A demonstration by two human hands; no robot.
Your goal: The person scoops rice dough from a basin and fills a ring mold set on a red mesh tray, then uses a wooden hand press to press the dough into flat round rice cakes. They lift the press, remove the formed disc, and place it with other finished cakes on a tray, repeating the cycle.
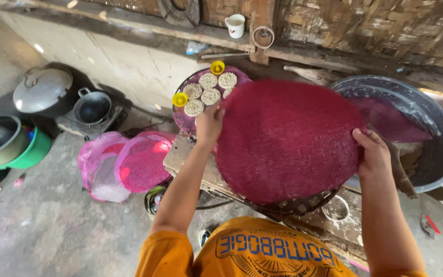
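A round red mesh mat [288, 143] is held between the left hand [209, 123] and the right hand [373, 154], above a round woven bamboo tray [303, 205]. Behind it, to the left, pale round cakes [208, 90] are laid on a second red mesh mat [185, 120]. To the right, a large grey metal basin [431, 138] is set. Pink mesh food covers [121, 164] are left on the floor at the left.

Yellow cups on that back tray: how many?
2. One yellow cup sits at the far edge, another at the left edge. The red mesh mat may hide more.
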